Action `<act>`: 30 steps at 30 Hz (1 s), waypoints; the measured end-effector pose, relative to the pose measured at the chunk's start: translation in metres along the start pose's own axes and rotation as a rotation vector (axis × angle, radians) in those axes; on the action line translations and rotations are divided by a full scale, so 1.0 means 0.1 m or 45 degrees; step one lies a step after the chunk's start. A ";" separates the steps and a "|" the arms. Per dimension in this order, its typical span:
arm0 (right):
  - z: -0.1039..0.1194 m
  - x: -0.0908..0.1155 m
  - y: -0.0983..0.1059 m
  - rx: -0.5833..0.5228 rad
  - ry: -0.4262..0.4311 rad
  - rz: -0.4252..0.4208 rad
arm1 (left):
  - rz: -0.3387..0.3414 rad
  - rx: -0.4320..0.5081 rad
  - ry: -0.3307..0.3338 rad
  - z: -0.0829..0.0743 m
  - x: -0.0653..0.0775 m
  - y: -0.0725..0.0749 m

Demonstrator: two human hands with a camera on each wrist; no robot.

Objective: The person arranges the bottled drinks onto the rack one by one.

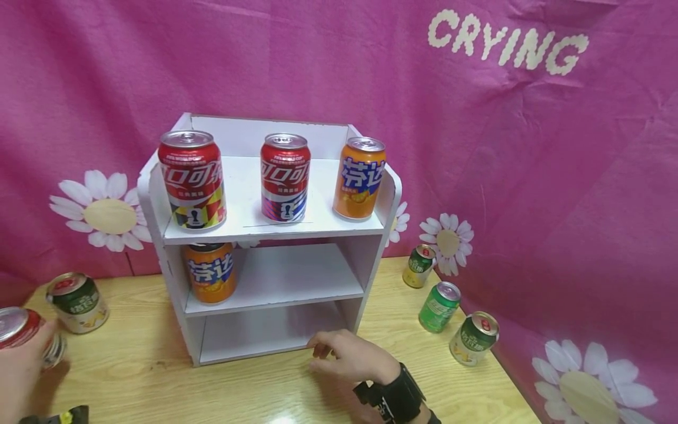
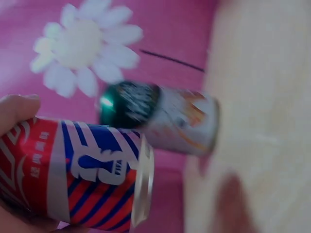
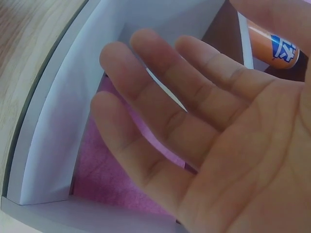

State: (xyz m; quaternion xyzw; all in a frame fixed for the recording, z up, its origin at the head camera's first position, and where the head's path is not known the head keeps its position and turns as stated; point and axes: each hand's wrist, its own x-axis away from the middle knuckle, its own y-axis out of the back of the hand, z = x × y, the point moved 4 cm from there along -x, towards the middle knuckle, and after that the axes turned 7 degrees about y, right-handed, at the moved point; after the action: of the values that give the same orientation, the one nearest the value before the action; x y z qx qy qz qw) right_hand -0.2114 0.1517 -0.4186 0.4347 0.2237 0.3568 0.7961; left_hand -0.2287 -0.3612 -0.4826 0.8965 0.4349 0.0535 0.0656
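At the left edge of the head view, my left hand (image 1: 23, 365) grips a red cola can (image 1: 18, 327). The left wrist view shows the same can (image 2: 92, 174) with blue-and-red stripes and a tilted base. Just beyond it stands a green-and-white can (image 1: 78, 303) on the table. My right hand (image 1: 352, 356) is by the front edge of the white shelf's (image 1: 302, 271) lowest level and holds nothing. Its fingers (image 3: 160, 92) look extended and loosely spread in the right wrist view. Whether they touch the shelf I cannot tell.
On the top level stand two red cola cans (image 1: 193, 182) (image 1: 285, 179) and an orange soda can (image 1: 360, 179). Another orange can (image 1: 210, 274) is at the middle level's left. Three green cans (image 1: 418, 268) (image 1: 439, 306) (image 1: 474, 338) line the table's right side, before a pink cloth (image 1: 503, 176).
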 end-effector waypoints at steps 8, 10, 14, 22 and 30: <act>0.00 -0.01 0.03 -0.018 -0.005 -0.010 | -0.098 -0.020 -0.222 -0.81 0.65 0.03; 0.00 -0.02 0.03 -0.016 -0.006 -0.011 | -0.084 0.010 -0.262 -0.99 0.82 0.03; -0.01 -0.01 0.03 -0.027 -0.004 -0.012 | -0.035 0.060 -0.317 -1.22 1.07 0.00; -0.02 -0.01 0.01 -0.054 -0.004 -0.011 | 0.121 0.125 -0.335 -1.44 1.36 -0.08; -0.04 -0.02 0.00 -0.081 -0.005 -0.008 | 0.204 0.067 -0.433 -1.52 1.59 -0.15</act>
State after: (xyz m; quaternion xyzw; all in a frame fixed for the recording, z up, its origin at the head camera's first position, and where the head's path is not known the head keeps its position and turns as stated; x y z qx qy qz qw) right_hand -0.2150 0.1525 -0.4211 0.4092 0.2122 0.3603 0.8110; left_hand -0.1652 -0.2159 -0.3290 0.9257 0.3461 -0.1052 0.1104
